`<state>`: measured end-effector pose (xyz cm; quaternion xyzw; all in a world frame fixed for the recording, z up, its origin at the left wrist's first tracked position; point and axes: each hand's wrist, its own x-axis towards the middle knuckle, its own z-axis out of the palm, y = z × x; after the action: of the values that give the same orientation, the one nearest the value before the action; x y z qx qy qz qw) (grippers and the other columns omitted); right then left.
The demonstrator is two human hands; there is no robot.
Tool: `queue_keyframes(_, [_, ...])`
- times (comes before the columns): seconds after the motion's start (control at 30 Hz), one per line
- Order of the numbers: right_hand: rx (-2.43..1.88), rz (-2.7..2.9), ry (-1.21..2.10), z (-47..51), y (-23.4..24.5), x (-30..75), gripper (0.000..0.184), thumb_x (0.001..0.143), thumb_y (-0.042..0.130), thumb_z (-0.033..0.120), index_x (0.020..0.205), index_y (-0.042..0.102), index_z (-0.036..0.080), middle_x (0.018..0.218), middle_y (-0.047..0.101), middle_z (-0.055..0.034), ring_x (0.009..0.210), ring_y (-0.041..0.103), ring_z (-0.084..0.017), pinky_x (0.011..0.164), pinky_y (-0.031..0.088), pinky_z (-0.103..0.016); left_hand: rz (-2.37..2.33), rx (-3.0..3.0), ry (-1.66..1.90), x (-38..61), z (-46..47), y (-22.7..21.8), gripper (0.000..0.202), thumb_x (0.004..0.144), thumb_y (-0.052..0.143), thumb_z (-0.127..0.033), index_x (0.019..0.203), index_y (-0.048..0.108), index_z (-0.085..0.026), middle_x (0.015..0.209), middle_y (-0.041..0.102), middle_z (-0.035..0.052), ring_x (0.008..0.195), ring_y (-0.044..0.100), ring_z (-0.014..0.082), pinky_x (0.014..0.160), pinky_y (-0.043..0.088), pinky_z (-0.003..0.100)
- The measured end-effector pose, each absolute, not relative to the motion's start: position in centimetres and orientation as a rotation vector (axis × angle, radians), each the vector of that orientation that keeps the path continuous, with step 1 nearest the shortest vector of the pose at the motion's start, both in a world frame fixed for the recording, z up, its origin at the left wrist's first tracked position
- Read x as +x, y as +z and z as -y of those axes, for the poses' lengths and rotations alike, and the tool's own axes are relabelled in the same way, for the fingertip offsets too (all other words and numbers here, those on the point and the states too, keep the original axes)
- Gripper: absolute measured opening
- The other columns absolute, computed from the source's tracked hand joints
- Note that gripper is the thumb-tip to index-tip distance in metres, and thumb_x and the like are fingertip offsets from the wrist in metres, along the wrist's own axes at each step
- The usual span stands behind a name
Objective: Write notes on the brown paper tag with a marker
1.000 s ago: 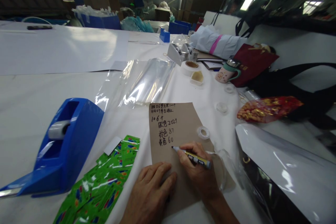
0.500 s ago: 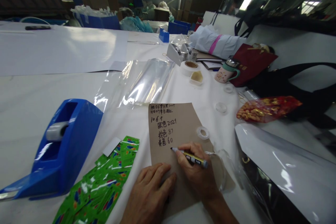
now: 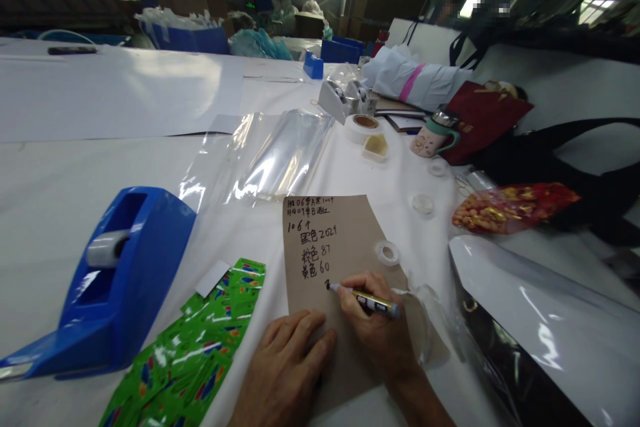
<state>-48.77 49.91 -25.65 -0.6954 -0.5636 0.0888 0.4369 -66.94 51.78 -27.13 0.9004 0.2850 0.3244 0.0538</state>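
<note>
Cut off at the bottom edge: left hand point(image 3: 290, 367), open and flat, pressing on the stiff brown paper point(image 3: 350, 233). Right hand point(image 3: 377, 333) closed around a thin yellow-and-black pen point(image 3: 369, 300), tip touching the paper under 6 lines of black writing, too small to read. Paper's bottom hidden under both hands. Nearby on the white worktop point(image 3: 60, 167): shiny green packets point(image 3: 195, 353), smooth blue plastic tape holder point(image 3: 120, 280).

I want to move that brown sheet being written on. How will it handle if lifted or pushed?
The brown sheet looks thin and flat, so it is likely light and floppy when lifted. The left hand lies flat on it, hinting it would slide on the smooth white table cover.
</note>
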Motion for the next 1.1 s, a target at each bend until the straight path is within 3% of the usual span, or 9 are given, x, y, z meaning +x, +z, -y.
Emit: queue_keyframes(1.1, [-1.8,1.349,0.214,-49.61,-25.97,-48.54,0.015,0.084,0.059,0.029,0.071,0.061,0.022,0.066,0.06,0.001,0.067,0.06,-0.017,0.061,0.048,-0.027,-0.834,2.74,0.964,-66.97,-51.82,-27.53,0.031,0.102,0.037,-0.028,0.104,0.068,-0.026,0.108,0.07,0.0007,0.1,0.061,0.0168,0.083,0.045,0.031])
